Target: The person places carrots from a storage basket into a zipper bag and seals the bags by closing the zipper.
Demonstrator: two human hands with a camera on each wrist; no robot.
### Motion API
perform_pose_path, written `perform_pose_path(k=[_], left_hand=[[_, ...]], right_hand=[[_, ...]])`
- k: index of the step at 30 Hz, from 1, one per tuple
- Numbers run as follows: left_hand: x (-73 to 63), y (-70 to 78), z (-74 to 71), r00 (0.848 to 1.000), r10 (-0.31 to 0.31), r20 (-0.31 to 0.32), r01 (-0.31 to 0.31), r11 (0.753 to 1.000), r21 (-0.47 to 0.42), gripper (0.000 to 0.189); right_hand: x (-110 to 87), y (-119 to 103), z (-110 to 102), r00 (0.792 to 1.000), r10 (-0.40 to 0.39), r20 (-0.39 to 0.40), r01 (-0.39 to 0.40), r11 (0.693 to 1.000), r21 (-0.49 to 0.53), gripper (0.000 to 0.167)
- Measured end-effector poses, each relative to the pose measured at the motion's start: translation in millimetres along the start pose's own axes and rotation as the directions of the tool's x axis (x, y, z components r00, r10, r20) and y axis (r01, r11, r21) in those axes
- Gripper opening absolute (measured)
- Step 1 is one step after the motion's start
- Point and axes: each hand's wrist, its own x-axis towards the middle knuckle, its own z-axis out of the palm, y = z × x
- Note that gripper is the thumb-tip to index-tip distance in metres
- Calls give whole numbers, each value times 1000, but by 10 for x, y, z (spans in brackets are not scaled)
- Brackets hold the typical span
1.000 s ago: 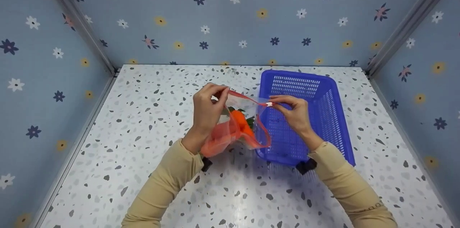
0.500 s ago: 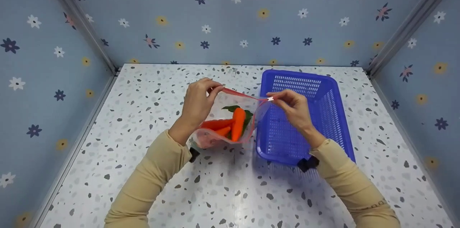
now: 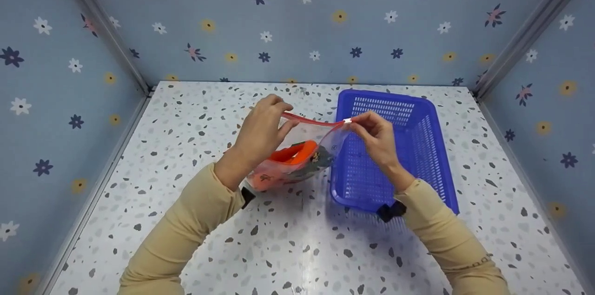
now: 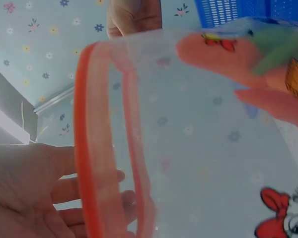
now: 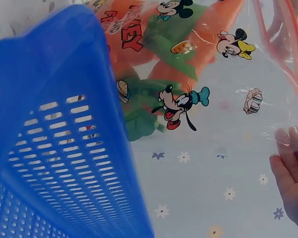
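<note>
A clear zip bag (image 3: 307, 128) with a red zip edge stands partly open between the hands in the head view. Inside it lie orange carrots (image 3: 302, 152) with green tops; cartoon figures (image 5: 179, 106) are printed on its film. My right hand (image 3: 379, 139) pinches the white slider (image 3: 347, 121) at the right end of the zip. At the left end is my left hand (image 3: 262, 130), its thumb and fingers parted around the edge. In the left wrist view, the left hand's fingers show behind the orange strip (image 4: 84, 129).
A blue perforated basket (image 3: 393, 95) stands close to the right of the bag, under the right hand. Speckled white tabletop (image 3: 186, 146) lies around them. Flower-patterned panels (image 3: 307, 21) wall in the back and both sides.
The bag's mouth has narrowed, its two red edges drawing together on the right. My left hand has moved left and loosened its pinch. The right hand has risen slightly, still pinching the slider.
</note>
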Motion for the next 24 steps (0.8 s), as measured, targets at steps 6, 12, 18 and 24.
perform_pose_path(k=[6,12,18,24], left_hand=[[-49,186,106,998,59,11,-59,998,-21,38],[11,337,271,992,126,13,-126,991,-40,43],[112,423,446,987,158,14,-158,987,-26,48],[200,445,572,987,161,13,-161,987,6,44]], right_hand=[[-5,68,14,1000,2,-16,-1,999,52,7],[-18,58,41,999,16,-36,-12,996,89,11],[-29,58,62,999,17,-50,-12,995,97,12],[-40,47,82,996,28,-84,-20,995,102,11]])
